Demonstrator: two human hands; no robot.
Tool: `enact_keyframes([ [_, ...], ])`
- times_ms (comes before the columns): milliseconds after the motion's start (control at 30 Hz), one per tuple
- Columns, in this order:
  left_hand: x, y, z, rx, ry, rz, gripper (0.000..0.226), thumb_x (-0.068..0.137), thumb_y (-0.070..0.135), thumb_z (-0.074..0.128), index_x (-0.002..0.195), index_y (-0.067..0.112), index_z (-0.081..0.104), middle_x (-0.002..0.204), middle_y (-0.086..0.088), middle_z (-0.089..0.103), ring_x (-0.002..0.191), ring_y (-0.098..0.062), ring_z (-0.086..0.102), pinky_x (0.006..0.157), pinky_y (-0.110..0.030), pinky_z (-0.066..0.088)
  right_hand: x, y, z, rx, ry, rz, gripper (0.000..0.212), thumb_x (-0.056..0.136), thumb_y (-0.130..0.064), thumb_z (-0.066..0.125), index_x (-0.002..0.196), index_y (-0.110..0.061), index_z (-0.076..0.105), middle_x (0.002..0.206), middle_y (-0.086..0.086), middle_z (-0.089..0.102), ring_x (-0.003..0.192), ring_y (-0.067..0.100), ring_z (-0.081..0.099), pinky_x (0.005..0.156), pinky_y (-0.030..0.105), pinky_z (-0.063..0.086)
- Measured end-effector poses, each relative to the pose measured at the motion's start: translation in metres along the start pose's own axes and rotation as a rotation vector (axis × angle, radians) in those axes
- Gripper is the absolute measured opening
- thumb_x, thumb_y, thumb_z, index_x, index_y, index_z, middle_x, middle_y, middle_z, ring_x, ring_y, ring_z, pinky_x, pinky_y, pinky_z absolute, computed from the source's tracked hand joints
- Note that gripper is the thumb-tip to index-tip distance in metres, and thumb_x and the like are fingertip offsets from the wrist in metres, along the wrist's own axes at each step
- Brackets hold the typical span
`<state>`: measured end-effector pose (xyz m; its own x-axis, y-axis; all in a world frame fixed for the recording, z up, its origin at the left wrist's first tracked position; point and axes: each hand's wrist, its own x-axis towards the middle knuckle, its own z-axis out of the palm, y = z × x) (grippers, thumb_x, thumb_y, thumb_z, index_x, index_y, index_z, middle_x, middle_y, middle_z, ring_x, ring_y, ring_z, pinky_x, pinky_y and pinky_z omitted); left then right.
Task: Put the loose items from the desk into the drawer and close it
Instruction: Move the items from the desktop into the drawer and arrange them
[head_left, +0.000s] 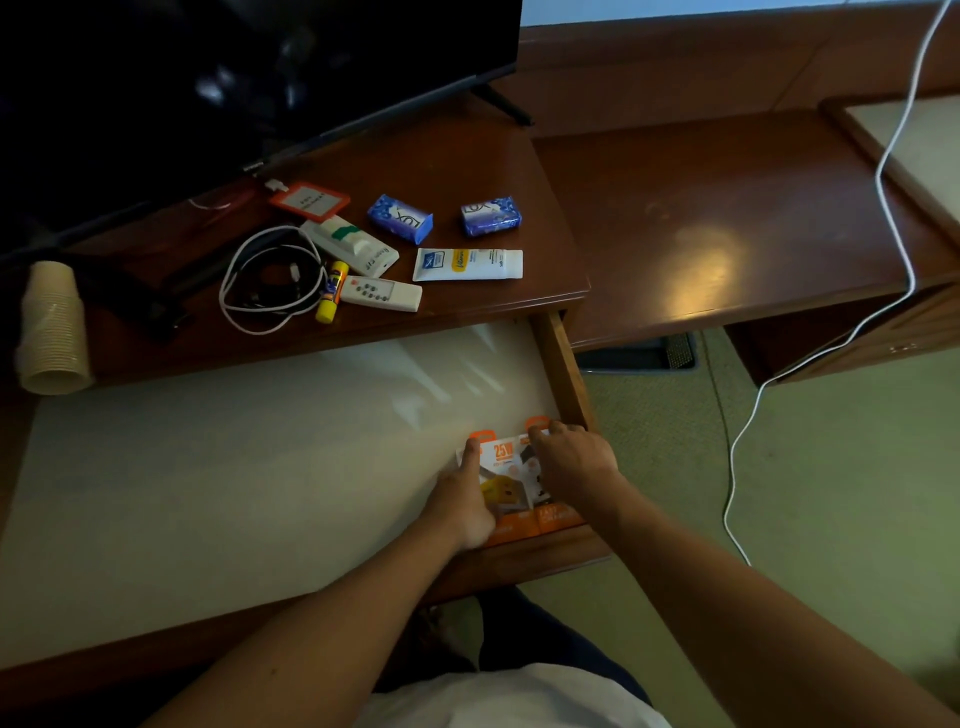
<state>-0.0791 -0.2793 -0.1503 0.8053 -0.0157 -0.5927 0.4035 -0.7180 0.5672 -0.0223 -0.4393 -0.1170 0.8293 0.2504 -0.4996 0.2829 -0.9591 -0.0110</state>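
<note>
Open wooden drawer (563, 364) with pale lining, pulled far out from under the brown desk top (467, 156). In the right front corner of that drawer, two orange-and-white charger packets (506, 467), side by side, touching each other. Left hand (462, 506) on the left packet, fingers curled around its left edge, grasping it. Right hand (574, 460) on the right packet, fingertips pressing on its top end near the drawer's right wall; whether pinching or only pressing, cannot tell.

Step in hand, by judgement: laying the first items into the drawer and squaring them into the corner. Most of the task still ahead.

Behind the drawer, on the desk top: two blue wrapped soap bars (400, 218), a white squeeze tube (467, 264), a small white remote control (382, 294), a yellow glue stick (331, 292), a white device with green tape (350, 245), an orange-framed card holder (310, 201), a coiled white and black cable (270, 278). To the left of these, a stack of beige paper cups (52, 327) lying on its side at the desk edge.

Next move probably: letting go of both packets, then reaching back over the drawer to the desk top for the nearest things, perhaps the remote and the tube. Care needed with the coiled cable, likely to unwind when lifted.
</note>
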Motion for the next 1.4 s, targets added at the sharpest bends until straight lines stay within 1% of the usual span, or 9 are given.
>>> enact_keyframes([
  [233, 0.003, 0.002, -0.002, 0.048, -0.035, -0.014, 0.108, 0.072, 0.033, 0.078, 0.144, 0.059, 0.002, 0.131, -0.005, 0.058, 0.111, -0.027, 0.062, 0.093, -0.042, 0.056, 0.001, -0.003, -0.001, 0.001, 0.015, 0.018, 0.043, 0.096, -0.028, 0.059, 0.137, -0.017, 0.050, 0.133, 0.009, 0.058, 0.117, 0.030, 0.059, 0.091, 0.042, 0.050],
  [367, 0.000, 0.019, -0.025, 0.171, -0.066, -0.044, 0.100, 0.076, 0.046, 0.074, 0.150, 0.046, 0.007, 0.134, -0.010, 0.051, 0.116, -0.033, 0.058, 0.094, -0.039, 0.051, 0.004, -0.006, -0.016, 0.100, 0.034, 0.042, 0.032, 0.092, -0.021, 0.067, 0.122, -0.016, 0.057, 0.121, 0.005, 0.061, 0.101, 0.030, 0.067, 0.076, 0.041, 0.054],
  [567, 0.014, 0.069, -0.113, 0.247, 0.292, 0.088, 0.065, 0.093, 0.035, 0.063, 0.148, 0.024, 0.030, 0.145, -0.011, 0.044, 0.125, -0.032, 0.053, 0.092, -0.038, 0.047, 0.033, -0.014, -0.093, 0.271, 0.275, -0.020, 0.013, 0.094, -0.017, 0.057, 0.106, -0.020, 0.057, 0.096, 0.001, 0.065, 0.081, 0.022, 0.066, 0.074, 0.039, 0.058],
  [667, 0.036, 0.089, -0.157, 0.194, 0.437, 0.132, 0.055, 0.094, 0.028, 0.061, 0.143, 0.023, 0.038, 0.142, -0.010, 0.046, 0.126, -0.031, 0.051, 0.093, -0.040, 0.048, 0.058, -0.021, -0.142, 0.314, 0.409, -0.054, 0.020, 0.092, -0.019, 0.058, 0.112, -0.019, 0.062, 0.103, 0.005, 0.069, 0.087, 0.027, 0.069, 0.074, 0.041, 0.059],
  [933, 0.106, 0.112, -0.235, 0.373, 0.526, 0.194, 0.057, 0.090, 0.012, 0.065, 0.142, 0.021, 0.044, 0.138, -0.010, 0.050, 0.123, -0.034, 0.053, 0.093, -0.047, 0.052, 0.149, -0.006, -0.213, 0.232, 0.417, -0.103, 0.041, 0.089, -0.012, 0.063, 0.129, -0.018, 0.060, 0.116, 0.009, 0.068, 0.100, 0.029, 0.066, 0.081, 0.041, 0.058],
  [1033, 0.137, 0.116, -0.263, 0.454, 0.488, 0.215, 0.074, 0.084, -0.004, 0.062, 0.149, 0.022, 0.039, 0.148, -0.006, 0.043, 0.133, -0.031, 0.045, 0.103, -0.047, 0.046, 0.189, 0.009, -0.229, 0.151, 0.337, -0.188, 0.056, 0.087, -0.019, 0.071, 0.140, -0.023, 0.053, 0.135, 0.008, 0.060, 0.118, 0.032, 0.057, 0.092, 0.044, 0.053],
  [1133, 0.165, 0.120, -0.283, 0.714, 0.366, 0.189, 0.086, 0.084, -0.002, 0.064, 0.157, 0.025, 0.026, 0.162, -0.003, 0.026, 0.145, -0.030, 0.030, 0.116, -0.046, 0.033, 0.220, 0.014, -0.236, -0.019, 0.219, -0.267, 0.069, 0.087, -0.023, 0.071, 0.150, -0.027, 0.042, 0.153, 0.005, 0.044, 0.139, 0.035, 0.040, 0.110, 0.049, 0.040],
  [1267, 0.189, 0.120, -0.293, 0.927, 0.242, 0.173, 0.082, 0.086, 0.006, 0.065, 0.157, 0.023, 0.028, 0.162, -0.005, 0.028, 0.146, -0.030, 0.029, 0.119, -0.047, 0.026, 0.239, 0.012, -0.236, -0.113, 0.183, -0.300, 0.061, 0.089, -0.021, 0.069, 0.145, -0.024, 0.045, 0.144, 0.006, 0.051, 0.133, 0.034, 0.046, 0.105, 0.046, 0.044],
  [1400, 0.196, 0.120, -0.293, 0.965, 0.314, 0.230, 0.068, 0.088, 0.012, 0.069, 0.149, 0.024, 0.041, 0.146, -0.006, 0.049, 0.132, -0.029, 0.045, 0.110, -0.045, 0.037, 0.243, 0.013, -0.234, -0.055, 0.230, -0.277, 0.049, 0.089, -0.021, 0.070, 0.135, -0.022, 0.053, 0.130, 0.005, 0.059, 0.120, 0.031, 0.056, 0.095, 0.042, 0.050],
])
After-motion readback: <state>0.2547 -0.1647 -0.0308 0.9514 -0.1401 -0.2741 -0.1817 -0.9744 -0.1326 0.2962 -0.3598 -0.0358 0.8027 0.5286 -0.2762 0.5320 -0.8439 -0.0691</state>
